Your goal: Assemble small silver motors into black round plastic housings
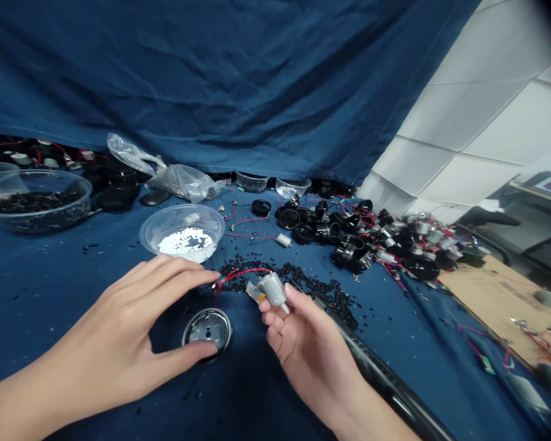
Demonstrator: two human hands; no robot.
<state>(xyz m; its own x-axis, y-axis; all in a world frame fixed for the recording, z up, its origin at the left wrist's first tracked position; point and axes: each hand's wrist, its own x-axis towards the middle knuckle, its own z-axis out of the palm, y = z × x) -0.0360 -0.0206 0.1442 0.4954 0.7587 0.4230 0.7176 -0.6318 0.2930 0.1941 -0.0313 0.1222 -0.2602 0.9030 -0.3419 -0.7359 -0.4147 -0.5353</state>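
My left hand (pixel 114 324) spreads over a round black housing with a metal inner face (pixel 206 329), its thumb resting on the rim and its fingertips reaching past the far side. My right hand (pixel 307 349) pinches a small silver DC motor (pixel 273 289) between thumb and fingers. Thin red wires (pixel 239 274) run from the motor and loop toward my left fingertips. A small yellowish part (pixel 256 293) sits at the motor's left end, partly hidden by the motor.
Black granules (pixel 303 288) lie spilled on the blue cloth (pixel 73 275), near a clear bowl of white granules (pixel 182 236). A bowl of black granules (pixel 37 205) stands far left. Several wired black housings (pixel 349 236) lie heaped at the back. A long black tube (pixel 390 380) runs past my right hand.
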